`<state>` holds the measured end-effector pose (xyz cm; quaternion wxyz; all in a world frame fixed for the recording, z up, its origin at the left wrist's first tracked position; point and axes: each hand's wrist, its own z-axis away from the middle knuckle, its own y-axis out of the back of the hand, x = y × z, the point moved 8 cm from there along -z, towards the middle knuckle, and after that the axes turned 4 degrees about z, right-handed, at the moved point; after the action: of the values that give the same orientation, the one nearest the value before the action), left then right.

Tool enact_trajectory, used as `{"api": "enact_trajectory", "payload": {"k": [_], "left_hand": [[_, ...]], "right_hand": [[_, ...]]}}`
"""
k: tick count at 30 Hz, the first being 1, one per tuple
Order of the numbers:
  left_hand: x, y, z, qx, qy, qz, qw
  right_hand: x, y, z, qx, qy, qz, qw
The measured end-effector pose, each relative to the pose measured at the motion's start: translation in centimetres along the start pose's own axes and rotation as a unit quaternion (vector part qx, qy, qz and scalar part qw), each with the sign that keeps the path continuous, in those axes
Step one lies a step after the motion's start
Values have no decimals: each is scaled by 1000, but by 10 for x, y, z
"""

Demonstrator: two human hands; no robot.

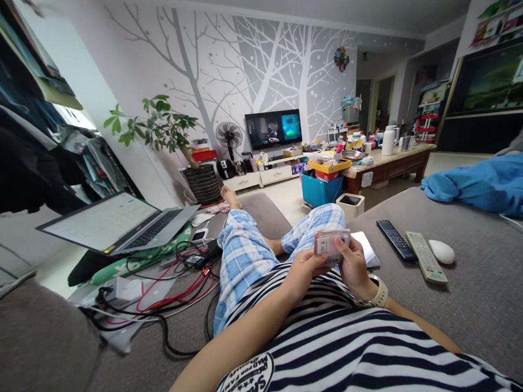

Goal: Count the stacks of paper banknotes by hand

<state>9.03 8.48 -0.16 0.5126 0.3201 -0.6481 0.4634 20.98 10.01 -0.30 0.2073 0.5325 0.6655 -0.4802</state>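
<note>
A small stack of banknotes [327, 243] is held above my lap, pale pinkish-beige with a printed 5 on its face. My left hand [304, 270] grips its lower left side, with the thumb lying across the front. On the other side, my right hand [354, 268] pinches the right part, the thumb pressed on the face of the notes. Both hands touch the stack, and most of the fingers are hidden behind it. A pale watch [379, 291] circles my right wrist. Just beyond the right hand lies a white flat device [366, 249].
Right on the sofa are a black remote [395, 240], a beige remote [425, 257] and a white mouse [442, 252]. An open laptop [102, 226] and tangled cables [180, 296] lie left. A crowded table [388, 163] stands ahead, beside a blue box [321, 189].
</note>
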Motion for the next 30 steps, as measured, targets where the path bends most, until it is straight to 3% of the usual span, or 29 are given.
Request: {"api": "enact_trajectory", "payload": {"k": [9,16,23,30], "left_hand": [[1,1,0,19,-44,-70,996],[-7,5,1,29,13,11,999],[-13,2,3,40,27,93,995],[-16,5,2,49,23,56,997]], "right_hand": [[-2,-6,-2,-19,-18,3,1000],[11,-18,0,-184,-131,-25,974],[8,-13,3,-140,-107,-1,984],[2,-20,4,-166,-131,-31,977]]}}
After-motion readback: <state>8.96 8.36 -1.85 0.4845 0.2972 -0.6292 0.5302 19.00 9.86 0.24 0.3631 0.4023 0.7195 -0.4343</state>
